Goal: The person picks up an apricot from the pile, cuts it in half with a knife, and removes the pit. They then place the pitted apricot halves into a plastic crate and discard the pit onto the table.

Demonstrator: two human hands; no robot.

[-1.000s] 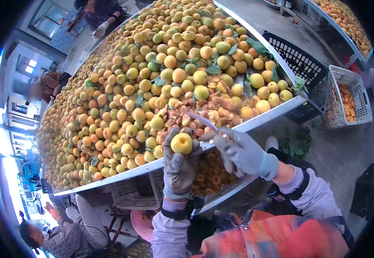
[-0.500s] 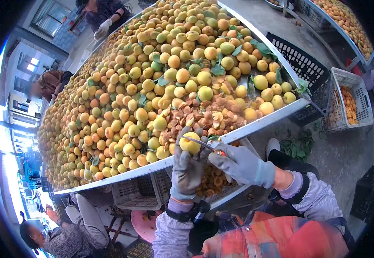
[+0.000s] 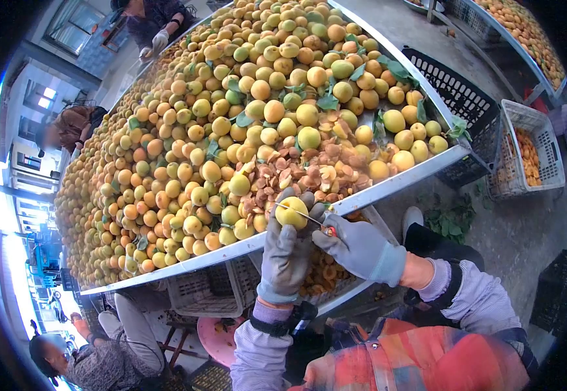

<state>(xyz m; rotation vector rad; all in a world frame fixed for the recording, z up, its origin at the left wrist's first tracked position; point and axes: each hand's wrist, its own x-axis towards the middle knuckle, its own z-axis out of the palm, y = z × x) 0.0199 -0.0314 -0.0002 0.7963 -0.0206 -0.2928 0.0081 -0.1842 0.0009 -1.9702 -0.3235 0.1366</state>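
Observation:
My left hand (image 3: 286,251), in a grey glove, holds a yellow apricot (image 3: 291,212) just above the near edge of the metal table (image 3: 388,186). In its own grey glove, my right hand (image 3: 355,246) grips a small knife (image 3: 309,217) whose thin blade lies across the apricot. A patch of brown pits and cut scraps (image 3: 296,176) lies on the table right behind the fruit. Beneath my hands a crate of halved apricots (image 3: 322,274) shows.
The long table is heaped with yellow and orange apricots (image 3: 218,130) and some leaves. Other people work at the far end (image 3: 150,26), the left side (image 3: 68,127) and lower left (image 3: 75,358). A black crate (image 3: 456,98) and a white crate of fruit (image 3: 531,146) stand at right.
My left hand lifted the apricot toward the table edge. The knife, first held up beside the fruit, now has its blade across it.

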